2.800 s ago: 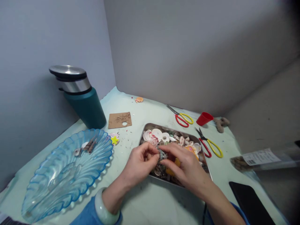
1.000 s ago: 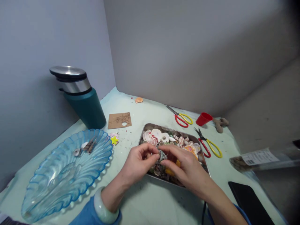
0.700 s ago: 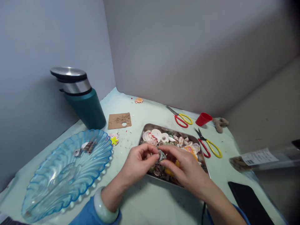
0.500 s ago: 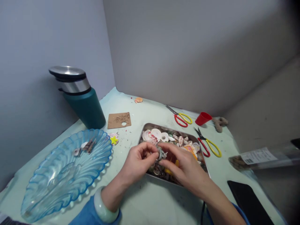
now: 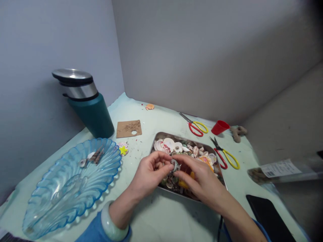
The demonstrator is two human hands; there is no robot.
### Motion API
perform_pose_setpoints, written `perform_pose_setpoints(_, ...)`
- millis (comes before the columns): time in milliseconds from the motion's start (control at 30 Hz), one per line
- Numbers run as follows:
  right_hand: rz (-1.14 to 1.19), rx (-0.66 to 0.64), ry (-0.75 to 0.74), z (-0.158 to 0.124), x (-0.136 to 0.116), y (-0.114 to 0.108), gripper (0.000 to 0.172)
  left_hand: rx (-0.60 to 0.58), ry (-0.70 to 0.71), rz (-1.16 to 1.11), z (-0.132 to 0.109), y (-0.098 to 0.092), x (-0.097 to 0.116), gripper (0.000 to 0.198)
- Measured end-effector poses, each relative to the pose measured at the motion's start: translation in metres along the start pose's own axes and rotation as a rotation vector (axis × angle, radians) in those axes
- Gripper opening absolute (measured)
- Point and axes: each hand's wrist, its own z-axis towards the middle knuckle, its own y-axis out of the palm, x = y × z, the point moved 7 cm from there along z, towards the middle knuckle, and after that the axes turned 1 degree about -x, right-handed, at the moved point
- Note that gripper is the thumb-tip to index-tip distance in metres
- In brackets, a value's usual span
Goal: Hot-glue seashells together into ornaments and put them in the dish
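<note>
A small grey, rough-looking shell [image 5: 175,165] is pinched between the fingers of my left hand [image 5: 148,171], over the front part of a metal tray [image 5: 182,136]. My right hand [image 5: 202,173] curls in from the other side, with thumb and fingertips at the same shell; its other fingers are partly hidden. White flat shells [image 5: 169,144], speckled shells [image 5: 196,151], an orange piece [image 5: 206,162] and yellow bits lie in the tray. Both hands cover part of its contents.
On the left, a blue scalloped dish [image 5: 60,188] holds a few brown shells [image 5: 96,156]. Behind it stands a teal bottle [image 5: 92,114]. Brown card [image 5: 123,129], two scissors [image 5: 198,128], a red cup [image 5: 220,127], a plastic bag [image 5: 280,169] and a black flat object [image 5: 268,215] lie around.
The grey shell has been turned slightly between my fingers and shows a smoother, curved side. Both hands stay over the tray; the view has shifted very slightly.
</note>
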Motion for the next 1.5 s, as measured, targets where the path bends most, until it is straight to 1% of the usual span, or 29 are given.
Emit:
perform_pose_setpoints(100,0.031,-0.011,0.024,0.0,0.002,-0.004,0.032,-0.057,0.063,0.059,-0.001,0.001,0.005,0.036)
perform_pose_setpoints(167,0.07,-0.021,0.04,-0.001,0.002,-0.007,0.03,-0.094,0.121,0.098,-0.001,0.003,0.008,0.039)
perform_pose_setpoints(300,0.162,-0.079,0.081,-0.002,0.004,-0.007,0.032,-0.109,0.199,0.152,-0.003,0.003,0.013,0.03)
perform_pose_setpoints(467,0.222,-0.098,0.116,-0.002,0.006,-0.003,0.033,-0.107,0.22,0.151,-0.004,0.003,0.018,0.026)
perform_pose_setpoints(567,0.209,-0.066,0.148,-0.003,0.009,-0.004,0.03,-0.103,0.188,0.078,-0.003,0.004,0.015,0.026)
perform_pose_setpoints(733,0.171,-0.033,0.162,-0.002,0.007,-0.005,0.013,-0.155,0.009,-0.09,-0.003,0.008,0.001,0.035)
perform_pose_setpoints(833,0.144,-0.027,0.16,-0.001,0.004,-0.006,0.008,-0.167,-0.022,-0.114,-0.004,0.01,-0.001,0.036)
perform_pose_setpoints(1167,0.014,0.006,0.107,0.0,-0.002,-0.006,0.006,-0.146,0.009,-0.111,-0.001,0.006,-0.002,0.036)
perform_pose_setpoints(1300,0.004,0.014,0.102,0.0,-0.002,-0.01,0.008,-0.139,-0.044,-0.183,-0.002,0.007,-0.005,0.039)
perform_pose_setpoints(1400,-0.061,0.056,0.151,-0.009,0.006,-0.022,0.014,-0.116,-0.082,-0.233,-0.003,0.007,-0.006,0.041)
perform_pose_setpoints(1433,-0.125,0.067,0.186,-0.014,0.011,-0.027,0.015,-0.109,-0.087,-0.254,-0.004,0.007,-0.005,0.041)
perform_pose_setpoints(1500,-0.303,0.045,0.256,-0.029,0.022,-0.031,0.016,-0.099,-0.098,-0.311,-0.004,0.007,-0.005,0.042)
